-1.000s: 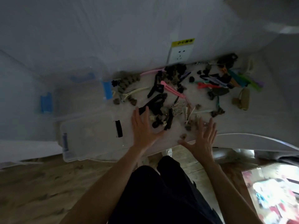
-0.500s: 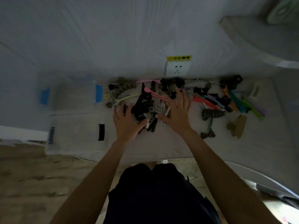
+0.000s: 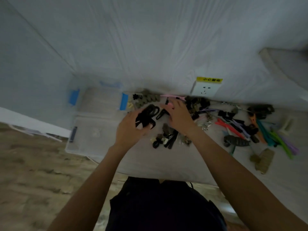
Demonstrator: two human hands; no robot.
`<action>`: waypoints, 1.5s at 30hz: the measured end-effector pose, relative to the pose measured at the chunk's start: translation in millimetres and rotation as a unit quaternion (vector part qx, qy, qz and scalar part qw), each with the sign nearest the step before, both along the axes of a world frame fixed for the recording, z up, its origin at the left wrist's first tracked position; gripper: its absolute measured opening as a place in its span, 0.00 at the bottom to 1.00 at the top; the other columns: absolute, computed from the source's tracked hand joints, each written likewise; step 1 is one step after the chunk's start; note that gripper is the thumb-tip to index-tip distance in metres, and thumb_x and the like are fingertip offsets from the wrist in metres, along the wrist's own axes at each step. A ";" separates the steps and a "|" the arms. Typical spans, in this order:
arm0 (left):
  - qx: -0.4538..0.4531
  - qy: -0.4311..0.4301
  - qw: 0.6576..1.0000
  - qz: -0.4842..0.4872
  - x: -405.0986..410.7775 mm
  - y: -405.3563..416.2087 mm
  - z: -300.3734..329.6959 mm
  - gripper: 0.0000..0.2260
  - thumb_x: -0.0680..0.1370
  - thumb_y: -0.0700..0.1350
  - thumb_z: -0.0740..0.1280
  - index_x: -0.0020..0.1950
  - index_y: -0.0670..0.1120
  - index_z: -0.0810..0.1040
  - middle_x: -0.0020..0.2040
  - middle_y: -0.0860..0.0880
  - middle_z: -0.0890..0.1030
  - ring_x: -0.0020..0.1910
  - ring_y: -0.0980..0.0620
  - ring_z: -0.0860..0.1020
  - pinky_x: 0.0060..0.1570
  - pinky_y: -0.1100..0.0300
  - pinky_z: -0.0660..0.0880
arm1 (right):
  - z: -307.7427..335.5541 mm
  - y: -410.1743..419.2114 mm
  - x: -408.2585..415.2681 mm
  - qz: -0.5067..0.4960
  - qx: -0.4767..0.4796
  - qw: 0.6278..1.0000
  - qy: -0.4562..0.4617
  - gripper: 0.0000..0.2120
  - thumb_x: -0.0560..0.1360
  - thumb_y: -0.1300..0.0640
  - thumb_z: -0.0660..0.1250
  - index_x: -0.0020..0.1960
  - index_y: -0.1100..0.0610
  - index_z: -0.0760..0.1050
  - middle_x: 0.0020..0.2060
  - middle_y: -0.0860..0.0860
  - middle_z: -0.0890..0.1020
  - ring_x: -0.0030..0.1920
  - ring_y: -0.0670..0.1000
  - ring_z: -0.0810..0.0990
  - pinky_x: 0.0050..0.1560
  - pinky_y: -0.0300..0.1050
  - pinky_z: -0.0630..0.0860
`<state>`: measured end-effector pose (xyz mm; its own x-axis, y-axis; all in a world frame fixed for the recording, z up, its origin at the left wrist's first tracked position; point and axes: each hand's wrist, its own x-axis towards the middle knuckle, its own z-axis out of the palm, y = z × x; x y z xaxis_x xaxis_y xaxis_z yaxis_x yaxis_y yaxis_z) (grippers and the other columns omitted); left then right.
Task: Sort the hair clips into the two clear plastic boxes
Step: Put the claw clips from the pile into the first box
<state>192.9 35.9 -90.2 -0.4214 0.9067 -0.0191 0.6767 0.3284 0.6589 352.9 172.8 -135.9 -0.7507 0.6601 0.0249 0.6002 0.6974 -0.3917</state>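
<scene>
I see a large black plastic claw clip lifted above the white table, my left hand gripping it with curled fingers. Just right of it, my right hand reaches into the heap of dark clips near the wall; whether it holds one I cannot tell. Two clear plastic boxes sit to the left: one with blue latches farther back, one with a dark latch nearer. Long coloured clips lie well to the right.
</scene>
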 end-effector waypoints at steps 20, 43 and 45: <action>-0.122 -0.067 0.990 -0.012 -182.1 12.4 11.2 0.23 0.75 0.51 0.67 0.68 0.48 0.66 0.59 0.47 0.78 0.53 0.48 0.79 0.54 0.50 0.76 | 13.3 -4.1 -105.2 -0.148 0.032 0.989 0.003 0.19 0.69 0.62 0.69 0.56 0.64 0.68 0.56 0.62 0.72 0.51 0.61 0.73 0.44 0.52 0.73; 0.041 0.000 0.996 0.075 -184.1 -3.7 11.9 0.14 0.78 0.42 0.61 0.63 0.48 0.74 0.57 0.51 0.80 0.56 0.53 0.77 0.54 0.60 0.70 | 78.6 -58.3 -223.8 -0.118 0.026 0.986 -0.112 0.22 0.75 0.42 0.61 0.60 0.57 0.70 0.51 0.56 0.77 0.52 0.55 0.75 0.43 0.46 0.70; 0.067 0.005 0.995 0.070 -180.8 -4.1 15.9 0.13 0.78 0.42 0.61 0.62 0.47 0.74 0.58 0.51 0.80 0.57 0.53 0.76 0.56 0.59 0.70 | 79.4 -57.9 -222.7 -0.113 0.036 0.986 -0.116 0.22 0.76 0.42 0.58 0.58 0.58 0.74 0.51 0.55 0.77 0.52 0.55 0.75 0.43 0.46 0.71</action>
